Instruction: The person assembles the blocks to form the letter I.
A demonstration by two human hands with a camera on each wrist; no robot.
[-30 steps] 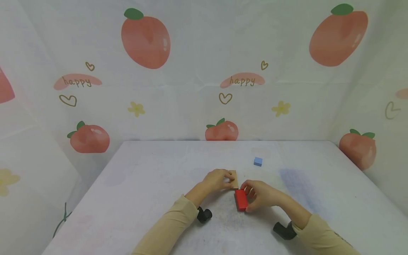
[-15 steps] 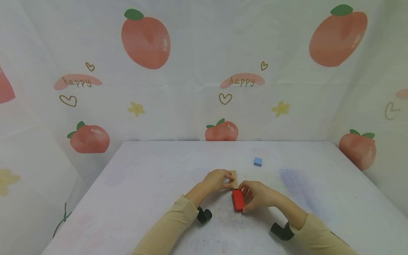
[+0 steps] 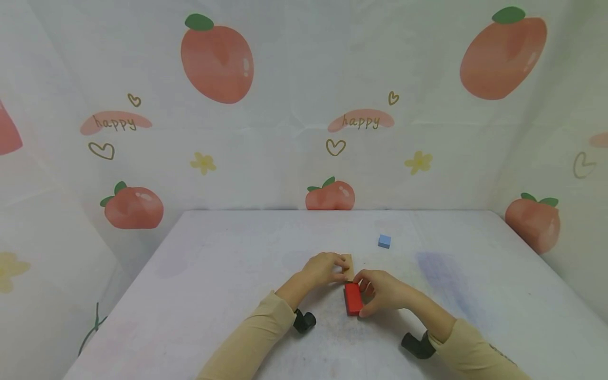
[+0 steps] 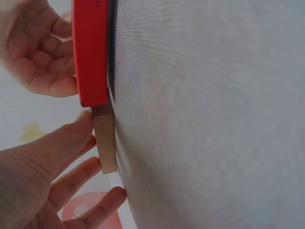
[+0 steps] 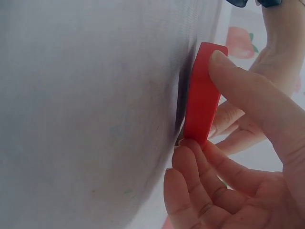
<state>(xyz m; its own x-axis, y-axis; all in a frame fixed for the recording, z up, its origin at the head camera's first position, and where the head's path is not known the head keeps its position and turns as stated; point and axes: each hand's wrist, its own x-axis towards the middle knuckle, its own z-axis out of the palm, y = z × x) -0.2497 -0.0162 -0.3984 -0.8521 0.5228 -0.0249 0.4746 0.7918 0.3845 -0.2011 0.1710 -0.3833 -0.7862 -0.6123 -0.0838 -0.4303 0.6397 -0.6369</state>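
Note:
My right hand (image 3: 386,290) pinches a red block (image 3: 353,298) lengthwise, with the thumb (image 5: 228,71) at its near end and the fingertips at its far end. The left hand (image 3: 324,268) holds a flat, plain wooden block (image 3: 349,266), its thumb (image 4: 76,129) near one end and a finger toward the other. Both blocks lie nearly in line, the red one nearer the body, its far end right at the wooden block's near end. In the right wrist view a dark shadow runs along the red block's underside; the wooden block is mostly hidden there.
A small blue block (image 3: 385,241) lies farther back, right of the wooden block. The table has a pale cloth (image 3: 228,274) with a bluish patch at right. A fruit-printed curtain (image 3: 285,79) hangs behind it. Black wrist cameras (image 3: 304,321) sit low under both wrists.
The red block, in the right hand, has shifted a little to the left, coming more into line with the wooden block. The left hand and wooden block have stayed put.

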